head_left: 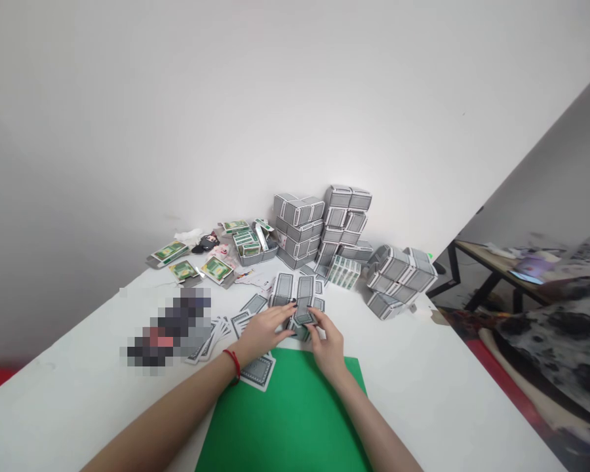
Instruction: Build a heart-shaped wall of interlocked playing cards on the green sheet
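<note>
Grey-backed playing cards [304, 288] form a small block in front of me, at the far edge of the green sheet [290, 406]. My left hand [268, 331], with a red cord at the wrist, presses its fingertips and thumb against the left side of the block. On the right side, my right hand [328, 337] grips the near end of a card between thumb and fingers. More card blocks [284, 288] stand just behind. Loose cards [256, 372] lie beneath and left of my left forearm. My fingers partly cover the cards they hold.
Tall stacks of card blocks [299, 229] rise against the wall, with another cluster [403, 278] to the right. Green and yellow card boxes [216, 270] lie at the back left. A pixelated dark object [170, 328] is on the white table [93, 373]. Beyond the right edge is a dark-framed desk [496, 262].
</note>
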### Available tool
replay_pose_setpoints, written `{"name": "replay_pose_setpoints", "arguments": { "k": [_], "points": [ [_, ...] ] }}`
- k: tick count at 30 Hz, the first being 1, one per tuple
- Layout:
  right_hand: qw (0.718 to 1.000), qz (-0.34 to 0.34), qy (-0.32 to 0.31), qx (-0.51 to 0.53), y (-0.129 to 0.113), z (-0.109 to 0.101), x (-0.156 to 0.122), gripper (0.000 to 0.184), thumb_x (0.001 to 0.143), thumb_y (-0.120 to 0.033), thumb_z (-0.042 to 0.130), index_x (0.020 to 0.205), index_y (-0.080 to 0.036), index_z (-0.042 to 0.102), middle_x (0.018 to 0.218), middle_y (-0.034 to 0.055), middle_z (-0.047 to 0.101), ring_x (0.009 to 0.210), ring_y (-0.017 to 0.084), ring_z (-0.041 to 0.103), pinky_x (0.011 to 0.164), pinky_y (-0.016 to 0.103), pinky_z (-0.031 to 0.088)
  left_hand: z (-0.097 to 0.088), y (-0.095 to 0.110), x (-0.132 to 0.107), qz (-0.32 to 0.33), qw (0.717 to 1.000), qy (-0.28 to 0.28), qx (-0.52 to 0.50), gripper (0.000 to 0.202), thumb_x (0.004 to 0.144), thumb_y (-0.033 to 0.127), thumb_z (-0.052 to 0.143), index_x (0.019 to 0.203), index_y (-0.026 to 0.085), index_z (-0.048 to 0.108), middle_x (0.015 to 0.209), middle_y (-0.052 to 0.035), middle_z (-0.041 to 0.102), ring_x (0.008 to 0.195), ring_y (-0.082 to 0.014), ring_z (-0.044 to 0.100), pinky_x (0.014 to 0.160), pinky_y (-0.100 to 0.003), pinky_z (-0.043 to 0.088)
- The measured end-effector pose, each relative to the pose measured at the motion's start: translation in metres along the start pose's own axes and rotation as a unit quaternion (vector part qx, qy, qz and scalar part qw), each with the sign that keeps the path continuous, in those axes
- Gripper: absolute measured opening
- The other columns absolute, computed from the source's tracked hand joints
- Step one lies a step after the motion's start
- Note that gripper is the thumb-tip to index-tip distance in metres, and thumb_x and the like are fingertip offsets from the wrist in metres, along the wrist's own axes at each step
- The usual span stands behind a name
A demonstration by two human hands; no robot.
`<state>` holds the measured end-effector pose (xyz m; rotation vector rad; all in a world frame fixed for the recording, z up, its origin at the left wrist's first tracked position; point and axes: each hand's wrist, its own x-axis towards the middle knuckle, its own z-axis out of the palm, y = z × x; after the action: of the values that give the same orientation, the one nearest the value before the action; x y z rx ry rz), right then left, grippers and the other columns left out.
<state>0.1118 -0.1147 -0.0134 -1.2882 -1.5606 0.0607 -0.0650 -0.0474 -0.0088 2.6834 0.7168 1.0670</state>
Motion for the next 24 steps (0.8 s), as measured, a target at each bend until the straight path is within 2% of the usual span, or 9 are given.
{"name": "replay_pose_setpoints", "arguments": {
  "k": [5,9,13,19,24],
  "points": [
    [1.0,-0.006,0.002,-0.014,-0.003,-0.001,0.003,0.027,0.083,-0.02,0.047,0.107,-0.02,0.059,0.101,0.0082,0.067,0.094,0.021,0.063,0.081,0.036,0.052,0.0,0.003,-0.002,-0.032,0.999,-0.008,-0.02,0.045,0.077,0.029,0.062,0.118,0.022,0.045,0.128,-0.0084,0.054,0.114,-0.02,0.054,0.092,-0.037,0.047],
    [1.0,-0.009,-0.007,-0.02,-0.006,-0.003,0.006,0.028,0.083,-0.02,0.046,0.108,-0.02,0.058,0.101,0.0076,0.067,0.092,0.02,0.063,0.081,0.036,0.052,-0.002,0.003,-0.002,-0.012,0.999,-0.04,-0.005,0.027,0.079,0.027,0.058,0.105,0.021,0.052,0.135,-0.0096,0.046,0.114,-0.021,0.053,0.091,-0.036,0.047],
    [0.999,-0.023,-0.013,-0.029,-0.006,-0.004,0.008,0.028,0.083,-0.018,0.045,0.108,-0.02,0.057,0.1,0.0079,0.067,0.087,0.019,0.064,0.078,0.034,0.052,-0.004,0.002,-0.002,0.005,0.998,-0.059,0.016,0.018,0.083,0.025,0.053,0.1,0.021,0.055,0.138,-0.0097,0.042,0.113,-0.0206,0.053,0.09,-0.034,0.047],
    [0.997,-0.047,-0.032,-0.054,-0.005,-0.004,0.009,0.026,0.085,-0.017,0.041,0.106,-0.02,0.055,0.094,0.0075,0.065,0.081,0.017,0.063,0.073,0.031,0.052,-0.005,0.001,-0.003,0.021,0.999,-0.026,0.036,0.017,0.085,0.026,0.049,0.099,0.021,0.058,0.133,-0.0075,0.049,0.104,-0.017,0.059,0.083,-0.028,0.051],
    [0.995,-0.059,-0.044,-0.069,-0.006,-0.007,0.012,0.025,0.085,-0.015,0.04,0.105,-0.02,0.055,0.093,0.007,0.065,0.081,0.017,0.063,0.073,0.03,0.052,-0.007,0.0,-0.004,0.088,0.991,0.084,0.057,0.016,0.084,0.019,0.052,0.095,0.02,0.062,0.112,-0.0053,0.065,0.094,-0.0132,0.064,0.081,-0.024,0.053]
  ]
}}
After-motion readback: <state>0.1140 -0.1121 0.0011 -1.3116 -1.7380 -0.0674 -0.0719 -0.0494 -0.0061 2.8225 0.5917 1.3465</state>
